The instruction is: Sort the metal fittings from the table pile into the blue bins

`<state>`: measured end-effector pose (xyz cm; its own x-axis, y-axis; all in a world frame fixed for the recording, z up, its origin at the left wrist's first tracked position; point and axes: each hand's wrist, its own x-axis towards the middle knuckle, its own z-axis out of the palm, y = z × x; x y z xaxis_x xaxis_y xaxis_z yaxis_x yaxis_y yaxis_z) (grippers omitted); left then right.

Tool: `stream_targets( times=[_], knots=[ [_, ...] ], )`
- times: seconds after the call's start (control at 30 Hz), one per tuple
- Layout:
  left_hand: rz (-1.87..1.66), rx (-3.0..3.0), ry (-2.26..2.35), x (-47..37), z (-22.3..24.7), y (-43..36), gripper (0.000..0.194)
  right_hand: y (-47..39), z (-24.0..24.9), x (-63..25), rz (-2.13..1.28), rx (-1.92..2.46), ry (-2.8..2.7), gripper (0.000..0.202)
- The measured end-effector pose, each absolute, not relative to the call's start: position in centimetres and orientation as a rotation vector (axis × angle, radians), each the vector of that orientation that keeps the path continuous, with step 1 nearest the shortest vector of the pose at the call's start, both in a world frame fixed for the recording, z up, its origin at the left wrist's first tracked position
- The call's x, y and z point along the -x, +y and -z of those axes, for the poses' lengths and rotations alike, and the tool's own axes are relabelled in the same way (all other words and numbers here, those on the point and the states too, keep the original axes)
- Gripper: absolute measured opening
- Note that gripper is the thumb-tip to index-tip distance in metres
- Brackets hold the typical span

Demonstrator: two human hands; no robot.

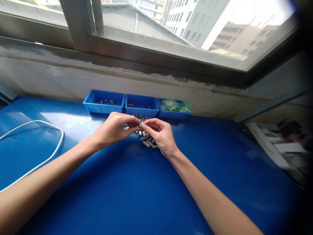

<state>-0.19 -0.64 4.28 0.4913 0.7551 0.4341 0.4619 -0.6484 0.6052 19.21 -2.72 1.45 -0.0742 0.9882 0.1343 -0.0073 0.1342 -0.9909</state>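
My left hand (117, 128) and my right hand (160, 133) meet fingertip to fingertip above the middle of the blue table. Both are closed in a pinch. Whatever sits between the fingertips is too small and too covered to name. Under and behind the fingers lies a pile of short metal cylinders (146, 142), partly hidden by both hands. Through the gap between my left thumb and forefinger, some shiny small metal parts (125, 127) show.
Against the wall stand three blue bins: the left bin (105, 107) with several screws, the middle bin (141, 110) with a few small pieces, the right bin (171, 114) with green plastic bags (174, 106). A white cable (46, 160) curves across the blue table (137, 195) at left.
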Motion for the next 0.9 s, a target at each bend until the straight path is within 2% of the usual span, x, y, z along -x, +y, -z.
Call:
stream_targets(
  times=[0.2,0.4,0.6,0.67,0.8,0.9],
  knots=[
    [-1.178,-2.137,1.288,1.8,-5.0,0.4,0.018,-2.6,-2.0,-20.3,-0.916,1.137,-1.428,0.027],
    [-1.294,-2.069,1.62,5.3,-4.9,2.9,0.022,-1.8,-1.3,-22.5,-0.253,1.13,-1.847,0.013],
    [-1.248,-2.299,1.536,5.3,-4.1,3.1,0.025,-1.3,-0.3,-22.3,-0.124,1.003,-2.131,0.009],
    [-1.109,-2.463,1.367,4.8,-4.5,2.7,0.023,-1.3,-0.4,-22.2,-0.122,0.997,-2.201,0.012],
    [-0.433,-2.61,1.017,4.5,-5.7,2.1,0.019,-1.4,-0.5,-22.1,-0.146,0.977,-2.253,0.015],
    [-0.269,-2.578,1.02,4.5,-5.8,2.1,0.022,-1.4,-0.4,-22.2,-0.147,0.969,-2.248,0.016]
  ],
)
